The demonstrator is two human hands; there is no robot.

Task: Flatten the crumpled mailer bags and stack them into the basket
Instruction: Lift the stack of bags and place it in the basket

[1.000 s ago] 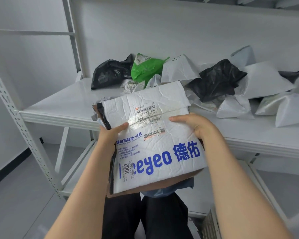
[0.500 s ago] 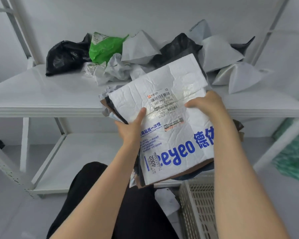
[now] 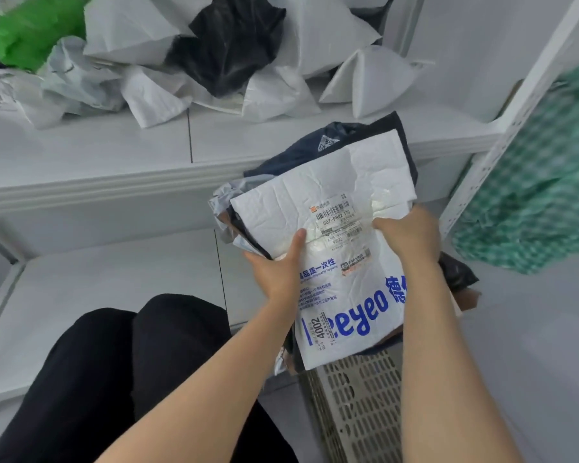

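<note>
Both hands grip a stack of flattened bags (image 3: 348,202) right of centre. The left hand (image 3: 278,265) lays its thumb on the white top bag, and the right hand (image 3: 405,235) curls over the right edge. The stack hangs above the grey basket (image 3: 358,402) at lower right. Crumpled bags (image 3: 181,55) lie on the shelf (image 3: 114,152) across the top.

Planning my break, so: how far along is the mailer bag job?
Done: several bags look flattened into one stack, a white printed mailer on top. In hand: left hand and right hand grip that stack over the grey basket, not yet in it. Left: a pile of crumpled bags on the shelf.
</note>
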